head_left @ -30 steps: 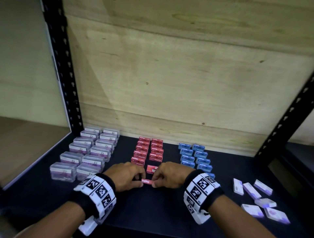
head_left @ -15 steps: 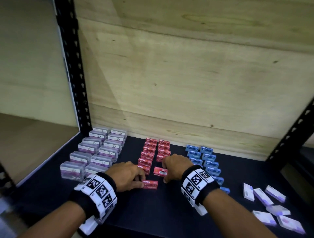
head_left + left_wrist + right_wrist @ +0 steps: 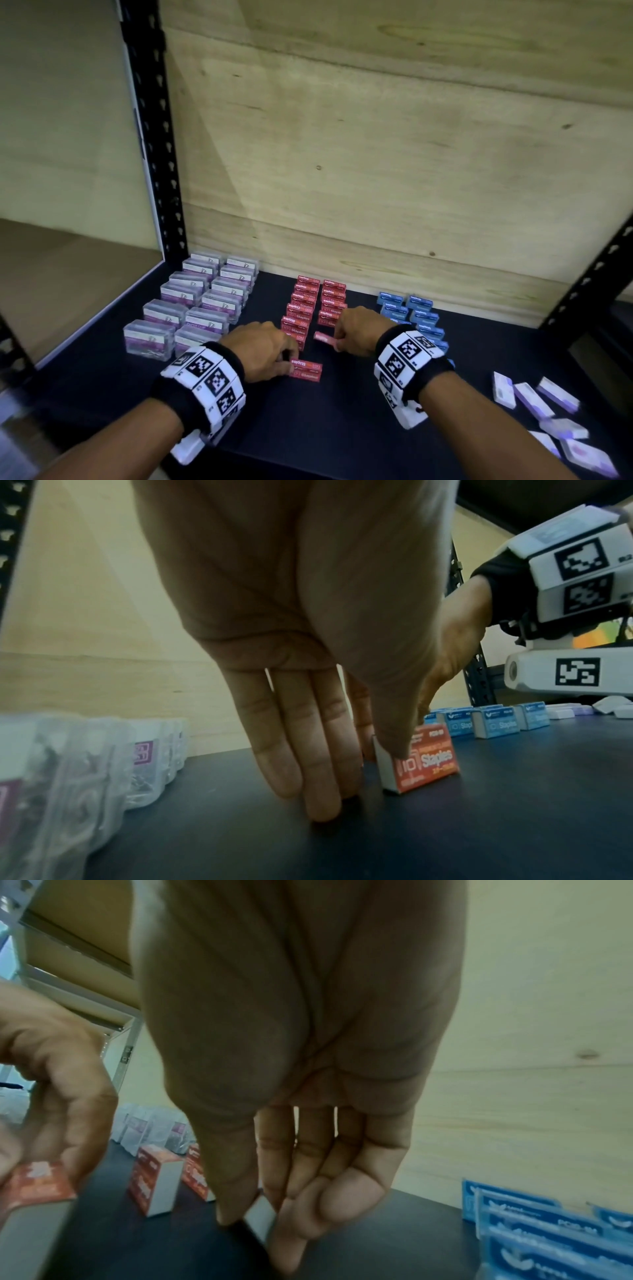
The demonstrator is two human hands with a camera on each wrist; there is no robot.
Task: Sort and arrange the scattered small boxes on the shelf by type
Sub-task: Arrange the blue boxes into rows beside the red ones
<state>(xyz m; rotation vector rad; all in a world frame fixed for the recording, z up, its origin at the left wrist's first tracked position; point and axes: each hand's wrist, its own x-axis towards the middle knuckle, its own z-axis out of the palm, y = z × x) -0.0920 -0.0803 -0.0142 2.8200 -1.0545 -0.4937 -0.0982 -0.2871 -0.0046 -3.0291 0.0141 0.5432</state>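
Two loose red staples boxes lie on the black shelf [image 3: 342, 428] in front of two columns of red boxes [image 3: 317, 301]. My left hand [image 3: 289, 365] pinches the nearer red box [image 3: 306, 370] at its left end. In the left wrist view my left hand [image 3: 387, 750] has thumb and forefinger on that box [image 3: 428, 761], and the other fingers [image 3: 308, 750] reach straight down to the shelf. My right hand [image 3: 337, 342] grips the second red box [image 3: 323, 337] just before the right column. In the right wrist view my right hand [image 3: 253, 1218] hides most of that box [image 3: 265, 1214].
Clear paper-clip boxes [image 3: 202, 305] stand in two columns at the left, blue staples boxes [image 3: 414, 315] in two columns behind my right wrist. Several flat white-and-purple boxes [image 3: 534, 401] lie scattered at the front right. Black uprights [image 3: 154, 137] frame the shelf; a wooden panel closes the back.
My right hand let go of the box both hands held and took hold of the second red box behind it. My left hand kept the first box.
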